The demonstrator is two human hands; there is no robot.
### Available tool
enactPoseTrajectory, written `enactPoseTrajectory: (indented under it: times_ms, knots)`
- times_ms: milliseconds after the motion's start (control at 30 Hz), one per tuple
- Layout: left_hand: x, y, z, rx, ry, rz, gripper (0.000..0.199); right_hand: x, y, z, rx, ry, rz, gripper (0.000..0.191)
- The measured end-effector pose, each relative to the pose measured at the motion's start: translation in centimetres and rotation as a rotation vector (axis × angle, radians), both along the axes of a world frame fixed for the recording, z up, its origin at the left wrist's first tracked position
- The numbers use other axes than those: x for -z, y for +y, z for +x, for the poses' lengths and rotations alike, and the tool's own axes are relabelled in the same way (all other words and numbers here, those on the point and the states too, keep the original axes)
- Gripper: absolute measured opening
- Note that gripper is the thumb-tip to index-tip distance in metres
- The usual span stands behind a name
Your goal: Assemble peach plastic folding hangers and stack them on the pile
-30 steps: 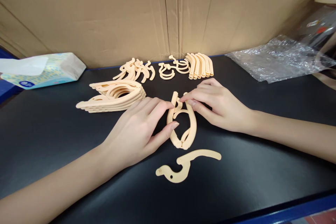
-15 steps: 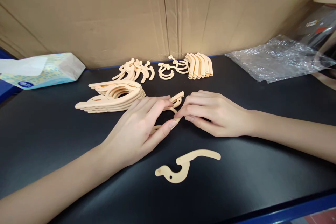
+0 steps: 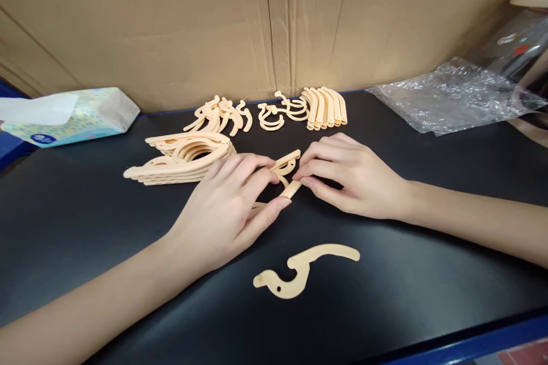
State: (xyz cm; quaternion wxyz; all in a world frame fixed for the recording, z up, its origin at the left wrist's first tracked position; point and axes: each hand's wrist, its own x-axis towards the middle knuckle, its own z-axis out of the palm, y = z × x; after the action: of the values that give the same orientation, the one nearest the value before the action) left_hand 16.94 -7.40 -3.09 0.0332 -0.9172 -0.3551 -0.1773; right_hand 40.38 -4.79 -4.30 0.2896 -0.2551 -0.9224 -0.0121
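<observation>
Between my two hands is a cream plastic folding hanger (image 3: 293,189), partly covered by fingers. My left hand (image 3: 226,205) has its fingers over the far side and its thumb along the near edge. From the right, my right hand (image 3: 355,179) pinches the end of one hanger arm between thumb and fingertips. Closer to me, a loose hanger half (image 3: 290,291) with a curved arm lies flat on the black table (image 3: 385,291). A stack of folded hangers (image 3: 188,171) rests just beyond my left hand.
Along the back lie loose hanger parts (image 3: 212,114), hook pieces (image 3: 272,124) and a row of curved arms (image 3: 321,108). A tissue pack (image 3: 81,117) sits at the left. Clear plastic wrap (image 3: 454,97) lies at the right. Cardboard (image 3: 171,28) stands behind.
My right hand has shifted slightly, its fingers more raised and uncovering more of the hanger arm's end. My left fingers have bent a little more on the hanger. The loose half stays put.
</observation>
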Motion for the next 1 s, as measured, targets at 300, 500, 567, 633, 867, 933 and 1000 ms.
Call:
enactPoseTrajectory:
  times_ms: [300, 500, 567, 633, 867, 933, 1000]
  knots:
    - [0.2, 0.1, 0.0, -0.045, 0.005, -0.001, 0.034, 0.0, -0.2, 0.0, -0.198, -0.002, 0.091, 0.021]
    - [0.2, 0.1, 0.0, -0.059, 0.023, -0.001, 0.034, -0.1, -0.5, -0.1, -0.255, 0.010, 0.054, 0.020]
    - [0.3, 0.1, 0.0, -0.063, 0.024, -0.003, 0.034, -0.1, -0.5, -0.1, -0.267, 0.019, 0.059, 0.019]
    - [0.4, 0.2, 0.0, -0.071, 0.029, 0.001, 0.032, -0.1, -0.6, 0.0, -0.279, 0.020, 0.090, 0.021]
    - [0.4, 0.1, 0.2, -0.082, 0.049, 0.000, 0.025, -0.3, -1.7, -0.1, -0.374, -0.026, 0.336, 0.040]
    - [0.3, 0.1, 0.2, -0.079, 0.048, -0.005, 0.026, -0.4, -2.1, -0.3, -0.418, -0.046, 0.363, 0.042]
    - [0.3, 0.1, 0.2, -0.082, 0.046, -0.006, 0.026, -0.5, -2.4, -0.5, -0.445, -0.087, 0.351, 0.041]
